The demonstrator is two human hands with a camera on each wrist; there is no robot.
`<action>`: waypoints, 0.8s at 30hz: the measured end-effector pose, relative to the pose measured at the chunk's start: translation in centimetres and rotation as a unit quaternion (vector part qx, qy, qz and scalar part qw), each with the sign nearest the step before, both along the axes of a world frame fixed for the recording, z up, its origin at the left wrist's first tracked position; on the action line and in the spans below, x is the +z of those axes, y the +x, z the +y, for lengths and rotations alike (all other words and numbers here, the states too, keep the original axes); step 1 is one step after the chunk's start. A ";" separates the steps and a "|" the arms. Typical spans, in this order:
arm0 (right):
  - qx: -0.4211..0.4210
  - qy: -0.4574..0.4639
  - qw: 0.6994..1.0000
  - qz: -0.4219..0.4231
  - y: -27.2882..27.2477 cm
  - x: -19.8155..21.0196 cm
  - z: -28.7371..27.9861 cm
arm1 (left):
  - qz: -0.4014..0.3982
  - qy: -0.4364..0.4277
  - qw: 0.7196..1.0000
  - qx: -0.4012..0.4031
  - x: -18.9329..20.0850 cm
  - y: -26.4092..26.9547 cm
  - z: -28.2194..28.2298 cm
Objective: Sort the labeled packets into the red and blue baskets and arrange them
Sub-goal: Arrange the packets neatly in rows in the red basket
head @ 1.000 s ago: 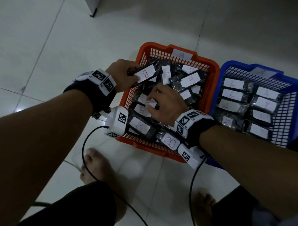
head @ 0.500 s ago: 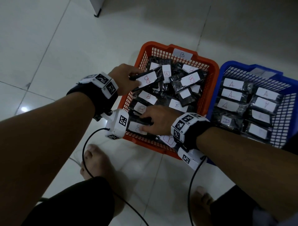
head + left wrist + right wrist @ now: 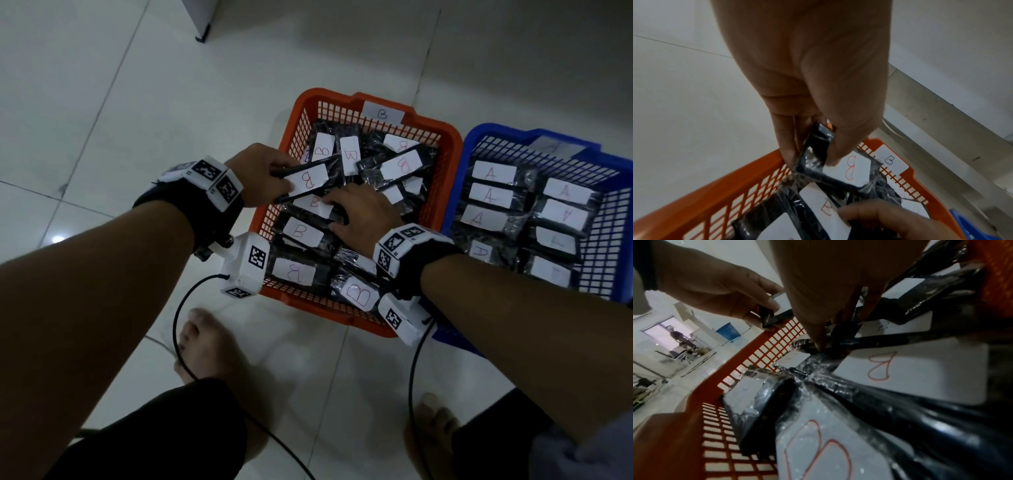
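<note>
The red basket [image 3: 298,113], tagged B, holds several black packets with white B labels lying in a jumble. My left hand [image 3: 281,185] pinches one B packet [image 3: 308,178] by its end and holds it above the basket's left side; the left wrist view shows thumb and fingers on that packet [image 3: 851,168]. My right hand [image 3: 330,212] reaches into the middle of the basket, thumb and fingers closed on the end of another B packet [image 3: 313,202], just below the lifted one. The blue basket [image 3: 479,133] to the right holds A packets in neat rows.
Both baskets stand side by side on a white tiled floor. My bare feet [image 3: 205,342] and two black wrist cables [image 3: 178,329] are just in front of the red basket. A furniture leg [image 3: 202,34] stands far back left.
My right hand has moved from the front left of the red basket up to its middle, onto another B packet. The left hand still holds its packet in nearly the same spot.
</note>
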State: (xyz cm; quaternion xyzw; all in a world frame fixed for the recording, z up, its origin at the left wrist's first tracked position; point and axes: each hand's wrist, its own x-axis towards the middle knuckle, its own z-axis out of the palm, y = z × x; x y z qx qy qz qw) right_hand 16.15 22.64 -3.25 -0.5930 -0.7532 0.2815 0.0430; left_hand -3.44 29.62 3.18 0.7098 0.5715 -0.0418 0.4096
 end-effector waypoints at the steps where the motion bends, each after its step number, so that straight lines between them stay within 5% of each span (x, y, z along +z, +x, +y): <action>1: 0.002 -0.004 1.000 0.004 0.1 0.1 0.1 | 0.000 -0.010 1.000 0.006 0.1 0.0 0.0; 5: -0.028 0.033 0.998 0.046 1.2 0.4 -0.2 | 0.004 -0.021 0.999 0.028 0.6 0.1 0.2; 9: -0.109 0.086 0.988 0.066 3.3 1.4 0.4 | 0.080 0.011 0.996 -0.049 0.8 1.5 0.0; 13: -0.102 0.156 0.982 -0.001 5.2 2.2 1.7 | 0.124 -0.006 0.984 -0.128 -0.2 3.5 -1.5; 18: -0.043 0.047 0.993 -0.102 7.2 2.0 2.6 | 0.213 -0.034 0.956 -0.200 -1.5 4.5 -2.7; 24: -0.026 0.043 0.992 -0.116 7.9 2.1 2.8 | 0.242 -0.025 0.937 -0.251 -1.3 5.7 -2.2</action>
